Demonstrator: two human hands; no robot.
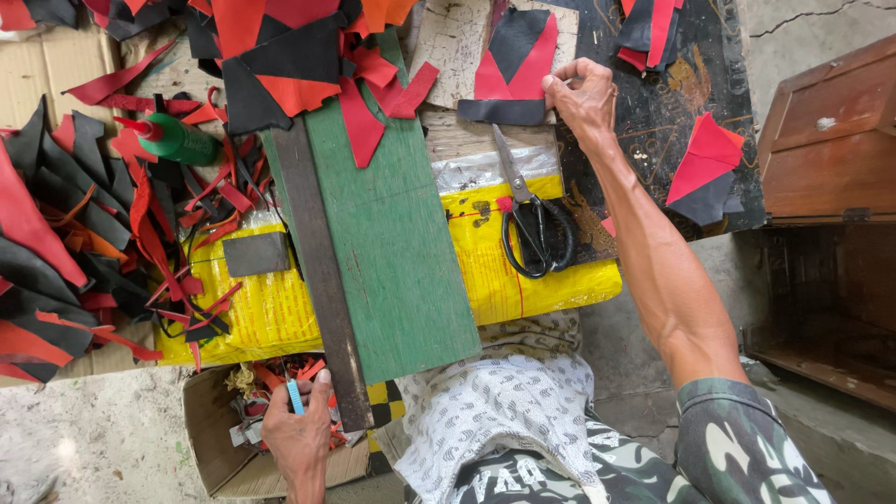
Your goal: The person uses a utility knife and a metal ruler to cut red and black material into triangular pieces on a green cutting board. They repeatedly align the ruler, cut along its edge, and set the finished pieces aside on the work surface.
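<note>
My right hand (583, 98) reaches forward and pinches the right edge of a red and black leather piece (513, 65) lying flat at the far side of the work surface. Black-handled scissors (527, 219) lie just below that piece on yellow plastic sheeting (495, 271). My left hand (299, 429) is low in a cardboard box (215, 448) of scraps, fingers closed around a thin light-blue tool (295, 397). A green board (392, 252) with a dark strip (317, 271) along its left side lies between the two hands.
Heaps of red and black leather offcuts (84, 224) cover the left and the top. A green glue bottle (173, 138) with a red tip lies among them. More red-black pieces (705, 168) rest on a dark board at right, beside a wooden box (831, 140).
</note>
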